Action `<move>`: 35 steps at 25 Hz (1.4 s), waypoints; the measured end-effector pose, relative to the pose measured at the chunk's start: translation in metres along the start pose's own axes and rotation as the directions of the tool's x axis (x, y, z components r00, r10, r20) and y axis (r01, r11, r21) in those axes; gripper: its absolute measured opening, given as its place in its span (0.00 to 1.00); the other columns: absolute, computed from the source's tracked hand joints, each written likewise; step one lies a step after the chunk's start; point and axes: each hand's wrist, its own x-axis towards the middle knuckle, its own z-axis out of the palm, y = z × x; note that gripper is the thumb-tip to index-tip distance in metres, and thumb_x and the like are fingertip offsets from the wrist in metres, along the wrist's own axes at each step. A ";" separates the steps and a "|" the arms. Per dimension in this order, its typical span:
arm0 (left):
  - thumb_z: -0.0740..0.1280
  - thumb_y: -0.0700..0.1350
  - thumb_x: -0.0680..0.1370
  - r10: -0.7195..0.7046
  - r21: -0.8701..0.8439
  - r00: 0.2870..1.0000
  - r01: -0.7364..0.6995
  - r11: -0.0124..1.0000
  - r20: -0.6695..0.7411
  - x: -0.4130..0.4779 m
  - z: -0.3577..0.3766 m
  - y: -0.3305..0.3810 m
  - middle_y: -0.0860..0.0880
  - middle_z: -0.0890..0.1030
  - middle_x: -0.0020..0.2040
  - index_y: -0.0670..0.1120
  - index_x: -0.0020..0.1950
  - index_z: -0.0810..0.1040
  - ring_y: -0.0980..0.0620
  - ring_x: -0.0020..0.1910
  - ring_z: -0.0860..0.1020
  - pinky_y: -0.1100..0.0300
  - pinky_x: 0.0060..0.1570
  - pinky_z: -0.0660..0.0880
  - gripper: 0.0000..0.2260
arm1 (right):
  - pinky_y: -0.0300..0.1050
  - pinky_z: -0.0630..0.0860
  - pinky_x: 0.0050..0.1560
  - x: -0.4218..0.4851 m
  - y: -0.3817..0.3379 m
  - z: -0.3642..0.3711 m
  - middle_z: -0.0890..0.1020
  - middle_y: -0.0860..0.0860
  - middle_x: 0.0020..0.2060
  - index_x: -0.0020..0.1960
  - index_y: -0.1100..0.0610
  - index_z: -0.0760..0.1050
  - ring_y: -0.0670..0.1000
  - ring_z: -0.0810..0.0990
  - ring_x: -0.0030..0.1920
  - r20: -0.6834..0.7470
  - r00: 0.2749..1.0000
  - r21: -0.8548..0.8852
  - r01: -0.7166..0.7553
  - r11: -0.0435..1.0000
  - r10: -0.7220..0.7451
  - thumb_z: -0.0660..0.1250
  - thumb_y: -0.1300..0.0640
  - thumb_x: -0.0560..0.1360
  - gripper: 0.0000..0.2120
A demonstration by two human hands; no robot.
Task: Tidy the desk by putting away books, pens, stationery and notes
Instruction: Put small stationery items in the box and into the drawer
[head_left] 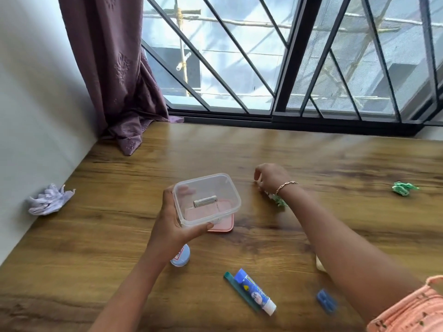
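Observation:
My left hand (171, 221) grips a clear plastic box (206, 200) by its near-left corner, lifted above the wooden desk (311, 152). A small grey cylinder (205, 201) lies inside the box. Under it on the desk sits a pink lid (221, 227). My right hand (271, 178) reaches forward with curled fingers over a small pale item on the desk; a crumpled green paper (278, 201) lies under its wrist. A blue glue stick (255, 291), a green pen (239, 292) and a blue sharpener (326, 301) lie near the front.
A crumpled lilac paper (49, 200) sits at the left by the wall. Another crumpled green paper (404, 188) lies far right. A small round blue tub (181, 257) stands under my left wrist. A purple curtain (115, 80) hangs at the back-left corner beside the barred window.

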 end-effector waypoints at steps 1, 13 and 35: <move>0.76 0.55 0.54 -0.001 0.003 1.000 0.001 1.000 0.000 -0.001 0.001 -0.001 0.55 0.76 0.58 0.55 0.56 0.66 0.68 0.53 0.75 0.78 0.48 0.69 0.34 | 0.48 0.74 0.56 -0.001 0.001 0.000 0.81 0.54 0.51 0.52 0.56 0.76 0.56 0.78 0.54 -0.008 1.000 0.033 0.004 0.999 -0.004 0.64 0.65 0.72 0.11; 0.76 0.56 0.52 -0.039 -0.022 0.998 0.040 0.999 0.042 -0.001 0.022 0.003 0.59 0.76 0.56 0.56 0.56 0.66 0.67 0.51 0.76 0.75 0.48 0.71 0.36 | 0.32 0.75 0.41 -0.090 -0.061 -0.096 0.80 0.47 0.35 0.45 0.63 0.81 0.42 0.77 0.34 -0.232 0.854 0.467 0.518 0.716 -0.467 0.71 0.70 0.67 0.07; 0.77 0.55 0.53 -0.042 0.002 0.997 0.042 0.999 0.072 0.001 0.035 -0.002 0.57 0.77 0.58 0.56 0.58 0.66 0.64 0.55 0.76 0.69 0.55 0.73 0.36 | 0.45 0.71 0.60 -0.006 0.067 -0.022 0.72 0.48 0.67 0.61 0.51 0.76 0.52 0.75 0.63 0.032 0.919 -0.186 0.391 0.901 -0.392 0.60 0.68 0.73 0.21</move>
